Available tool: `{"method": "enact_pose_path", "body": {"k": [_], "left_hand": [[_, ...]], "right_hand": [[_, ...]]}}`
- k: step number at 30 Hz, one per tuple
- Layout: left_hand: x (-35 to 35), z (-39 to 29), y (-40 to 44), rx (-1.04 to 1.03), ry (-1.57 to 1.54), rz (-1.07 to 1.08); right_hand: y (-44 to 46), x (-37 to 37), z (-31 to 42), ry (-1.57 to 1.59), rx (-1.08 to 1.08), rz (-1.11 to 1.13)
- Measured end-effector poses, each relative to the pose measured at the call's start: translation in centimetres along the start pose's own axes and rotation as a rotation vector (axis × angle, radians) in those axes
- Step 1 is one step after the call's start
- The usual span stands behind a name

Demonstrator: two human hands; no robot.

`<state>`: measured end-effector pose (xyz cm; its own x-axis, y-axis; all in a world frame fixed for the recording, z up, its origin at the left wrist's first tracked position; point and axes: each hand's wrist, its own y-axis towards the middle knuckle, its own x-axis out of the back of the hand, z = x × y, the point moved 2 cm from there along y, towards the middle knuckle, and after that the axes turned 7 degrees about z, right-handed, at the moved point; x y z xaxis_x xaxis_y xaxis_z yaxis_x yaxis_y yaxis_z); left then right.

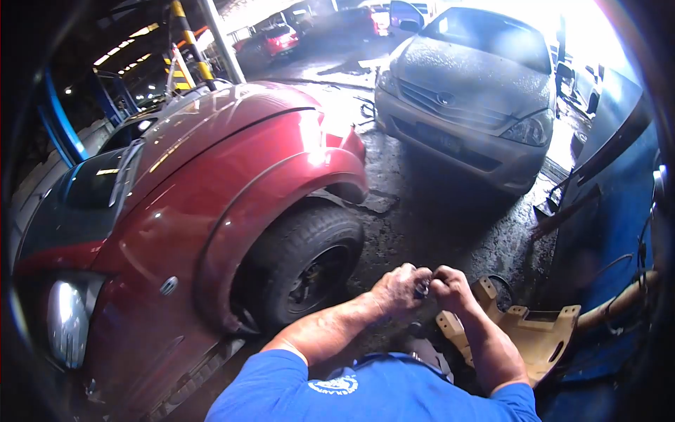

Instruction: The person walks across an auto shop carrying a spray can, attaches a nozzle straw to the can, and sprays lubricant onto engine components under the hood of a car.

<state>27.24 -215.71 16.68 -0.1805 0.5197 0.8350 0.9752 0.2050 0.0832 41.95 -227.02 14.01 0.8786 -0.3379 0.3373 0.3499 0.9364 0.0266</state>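
Observation:
My left hand [401, 290] and my right hand [451, 287] are close together in front of my chest, at the middle of the view. The left fingers are closed round a small, dark, shiny metal piece [422, 288]; its exact kind is too small to make out. My right hand is curled shut right beside it, with the fingertips near or on the piece. What lies inside the right fingers is hidden. Below and right of my hands is a beige bracket-like part [538, 327] with holes and a slot, partly covered by my right forearm.
A red car [176, 232] stands on my left, its front wheel [302, 264] near my left forearm. Ahead, a silver car [467, 91] faces me on the dark, wet floor [383, 246]. A blue panel [605, 211] and a tan pipe [619, 302] are at right.

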Motion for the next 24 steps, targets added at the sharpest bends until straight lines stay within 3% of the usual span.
{"method": "enact_pose_path", "body": {"k": [9, 18, 22, 24], "left_hand": [[6.8, 13.1, 21.2, -0.014, -0.022, -0.070], [13.4, 29.7, 43.3, -0.090, -0.048, -0.146], [17.9, 34.8, 52.1, 0.009, -0.036, -0.121], [19.8, 38.4, 56.7, 0.080, -0.026, -0.121]], "right_hand": [[25.2, 11.3, -0.9, 0.089, -0.224, 0.242], [51.8, 19.5, -5.4, 0.206, -0.396, 0.240], [62.5, 24.2, -1.8, 0.029, -0.443, 0.261], [68.0, 26.5, 0.1, -0.638, -0.062, 0.140]]}}
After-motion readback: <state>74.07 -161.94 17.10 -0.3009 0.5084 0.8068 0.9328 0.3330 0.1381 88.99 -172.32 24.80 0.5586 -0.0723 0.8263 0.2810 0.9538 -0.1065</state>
